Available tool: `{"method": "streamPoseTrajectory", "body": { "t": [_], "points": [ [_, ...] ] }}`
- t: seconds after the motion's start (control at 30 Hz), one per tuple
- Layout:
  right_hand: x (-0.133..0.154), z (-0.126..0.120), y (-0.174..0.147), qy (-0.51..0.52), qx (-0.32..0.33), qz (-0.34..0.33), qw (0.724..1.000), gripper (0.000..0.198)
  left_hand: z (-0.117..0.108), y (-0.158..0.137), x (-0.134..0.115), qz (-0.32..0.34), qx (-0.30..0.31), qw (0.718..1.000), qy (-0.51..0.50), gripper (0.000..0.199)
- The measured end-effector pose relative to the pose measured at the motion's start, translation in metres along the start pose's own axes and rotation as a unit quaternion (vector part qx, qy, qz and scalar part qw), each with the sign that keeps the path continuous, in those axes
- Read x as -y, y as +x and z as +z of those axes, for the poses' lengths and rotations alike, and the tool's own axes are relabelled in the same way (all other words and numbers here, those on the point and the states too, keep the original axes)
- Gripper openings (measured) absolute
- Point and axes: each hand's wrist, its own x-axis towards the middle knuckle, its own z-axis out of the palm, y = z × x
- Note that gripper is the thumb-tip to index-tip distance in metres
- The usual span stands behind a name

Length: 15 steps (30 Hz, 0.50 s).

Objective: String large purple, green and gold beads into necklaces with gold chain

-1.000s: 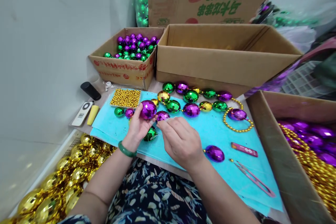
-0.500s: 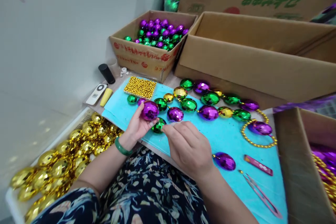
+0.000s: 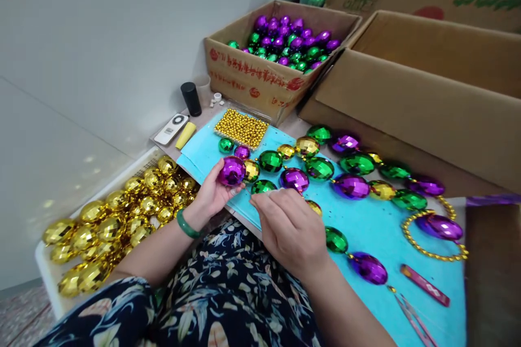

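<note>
My left hand (image 3: pixel 214 191) is closed round a large purple faceted bead (image 3: pixel 232 171), gripping it between thumb and fingers. To its right, my right hand (image 3: pixel 291 222) is pinched close to that bead; whatever sits between its fingertips is too small to make out. Behind the hands a bead garland (image 3: pixel 319 168) of green, purple and gold beads lies across the blue sheet (image 3: pixel 350 227). Part of it passes behind my right hand, and a purple bead (image 3: pixel 368 268) shows at its end. A loop of small gold beads (image 3: pixel 423 246) lies at the garland's right end.
Small gold beads fill a shallow tray (image 3: pixel 241 127). A white crate (image 3: pixel 44 260) of gold beads stands at left. Cardboard boxes (image 3: pixel 252 84) line the back. Tweezers (image 3: pixel 413 317) and a pink-red cutter-like tool (image 3: pixel 424 285) lie at right.
The camera view has swung left, so the table and boxes appear farther right. My left hand still holds the purple bead, and my right hand stays pinched beside it.
</note>
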Motion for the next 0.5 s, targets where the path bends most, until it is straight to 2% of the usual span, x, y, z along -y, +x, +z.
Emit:
{"method": "streamPoseTrajectory", "body": {
  "t": [0.27,0.5],
  "points": [
    [0.008,0.015,0.005,0.011,0.025,-0.012,1.0,0.021,-0.024,-0.008,-0.007,0.012,-0.023,1.0,-0.006,0.035],
    [0.009,0.024,0.012,0.007,0.053,-0.031,0.998,0.019,-0.028,-0.012,-0.012,0.018,-0.027,0.999,-0.03,0.027]
  ]
}}
